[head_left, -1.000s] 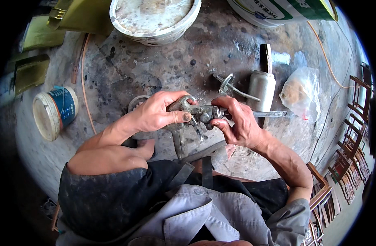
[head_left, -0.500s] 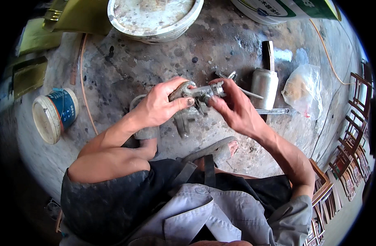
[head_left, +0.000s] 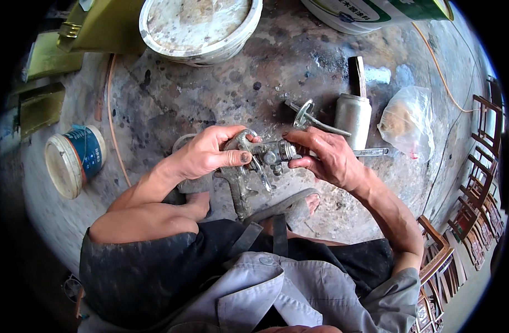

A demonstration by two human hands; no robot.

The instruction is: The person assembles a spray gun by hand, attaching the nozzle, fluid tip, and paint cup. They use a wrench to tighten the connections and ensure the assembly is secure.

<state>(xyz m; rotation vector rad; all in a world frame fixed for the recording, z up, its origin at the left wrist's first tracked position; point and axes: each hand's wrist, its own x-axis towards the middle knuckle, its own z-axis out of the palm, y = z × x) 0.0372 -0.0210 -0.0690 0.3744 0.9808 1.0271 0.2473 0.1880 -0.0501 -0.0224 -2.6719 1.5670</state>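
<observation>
Clock positions are taken from the spray gun. At 9 o'clock, a blue-and-white bucket [head_left: 76, 160] lies on its side on the stained floor [head_left: 171, 105]. Nearer, also at 9 o'clock, the left hand [head_left: 207, 152] grasps the rear of the gun body, thumb on the near side. The metal spray gun [head_left: 269, 151] is held above the floor between both hands. Its body's long axis runs from 9 to 3 o'clock, nozzle end toward 3; the handle [head_left: 237, 195] extends toward about 6. At the nozzle end, the right hand [head_left: 337, 158] pinches the front ring between thumb and fingers. A disc with a bent tube [head_left: 304, 115] lies between 1 and 2 o'clock, a silver canister [head_left: 352, 119] at 2.

Compared with half a second ago, the nozzle has swung from about 2 to 3 o'clock, more of the handle shows, and the disc is less covered.
</observation>
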